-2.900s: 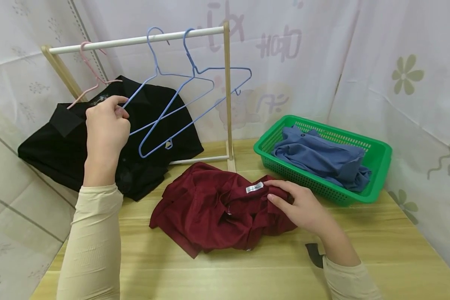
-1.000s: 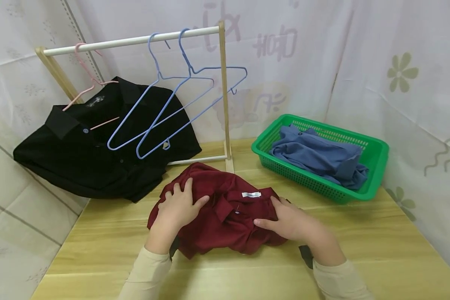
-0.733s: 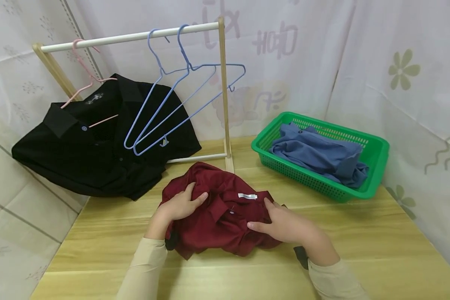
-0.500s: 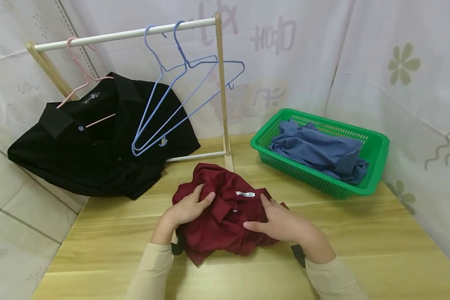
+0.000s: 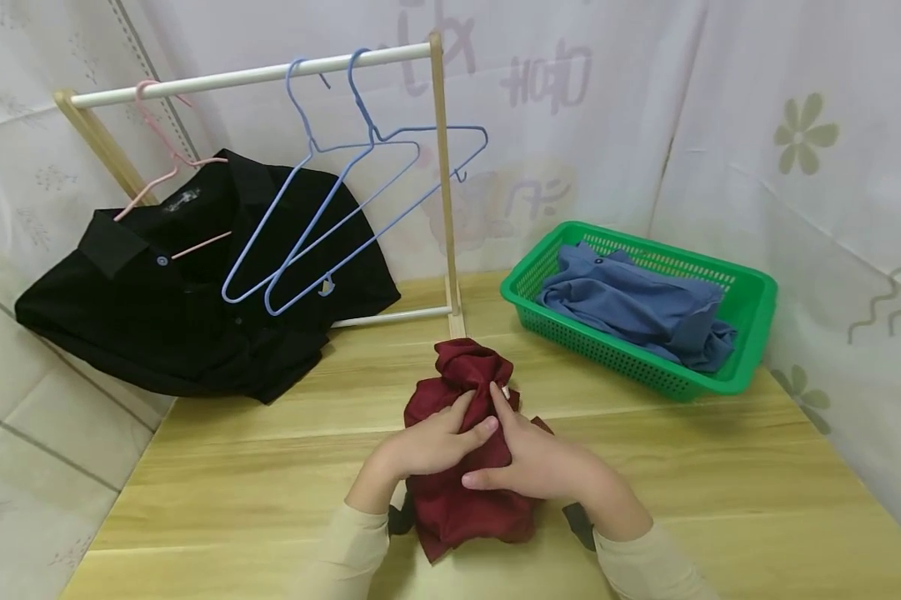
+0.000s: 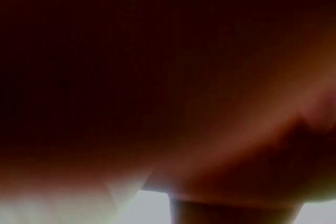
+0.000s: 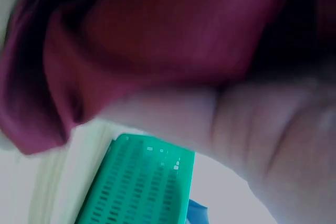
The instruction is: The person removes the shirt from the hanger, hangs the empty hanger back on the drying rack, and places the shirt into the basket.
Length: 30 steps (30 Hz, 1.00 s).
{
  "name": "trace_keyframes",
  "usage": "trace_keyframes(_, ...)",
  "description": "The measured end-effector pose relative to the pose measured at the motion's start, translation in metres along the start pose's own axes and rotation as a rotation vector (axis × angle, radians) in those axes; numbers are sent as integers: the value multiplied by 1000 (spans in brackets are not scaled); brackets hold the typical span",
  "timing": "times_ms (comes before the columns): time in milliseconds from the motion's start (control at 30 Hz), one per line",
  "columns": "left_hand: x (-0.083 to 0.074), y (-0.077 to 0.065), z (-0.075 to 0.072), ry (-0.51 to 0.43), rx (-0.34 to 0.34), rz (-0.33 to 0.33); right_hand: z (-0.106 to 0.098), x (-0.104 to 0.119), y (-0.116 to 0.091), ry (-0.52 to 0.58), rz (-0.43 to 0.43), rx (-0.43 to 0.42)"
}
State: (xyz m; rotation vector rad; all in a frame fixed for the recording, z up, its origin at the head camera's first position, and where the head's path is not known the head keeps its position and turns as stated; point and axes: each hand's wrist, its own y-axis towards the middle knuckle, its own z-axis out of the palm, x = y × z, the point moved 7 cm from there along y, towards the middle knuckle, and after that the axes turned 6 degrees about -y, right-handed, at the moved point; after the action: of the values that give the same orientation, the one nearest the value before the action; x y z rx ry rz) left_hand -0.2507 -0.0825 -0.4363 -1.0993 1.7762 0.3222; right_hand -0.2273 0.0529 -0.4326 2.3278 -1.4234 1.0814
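In the head view, a maroon shirt (image 5: pixel 474 508) lies bunched on the wooden table, narrower than tall, with a fold standing up above the fingertips. My left hand (image 5: pixel 431 446) presses on its left side, thumb and index finger straight. From the right, my right hand (image 5: pixel 543 458) presses against the cloth, its index finger and thumb also extended. The two hands nearly meet over the shirt; their other fingers are mostly hidden. In the right wrist view, maroon cloth (image 7: pixel 173 30) lies against the hand. The left wrist view is dark and blurred.
A rack (image 5: pixel 441 183) stands behind, carrying two blue hangers (image 5: pixel 322 215) and a black shirt (image 5: pixel 202 283) on a pink hanger (image 5: pixel 157 125). At the right sits a green basket (image 5: pixel 758 333) with a blue shirt (image 5: pixel 638 300) inside. The wooden table (image 5: pixel 255 508) extends around them.
My left hand has come from the hangers down to the maroon shirt. Both hands have since moved inward and nearer, gathering the spread shirt into a narrow bunch. The blue hangers have swung.
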Motion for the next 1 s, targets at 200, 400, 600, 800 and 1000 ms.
trace_keyframes(200,-24,-11,16,-103,64,28,-13,2,-1,-13,-69,-180)
trace_keyframes(400,-42,-18,5,-103,-48,132,-37,-5,-6,11,30,-364)
trace_keyframes(600,-44,-15,9,-171,-91,249,-52,-14,-15,102,149,-503)
trace_keyframes(800,-50,-15,19,6,-190,283,-62,-8,-21,225,88,-682)
trace_keyframes(1000,-61,-11,27,121,-231,279,-58,14,-25,286,-49,-663)
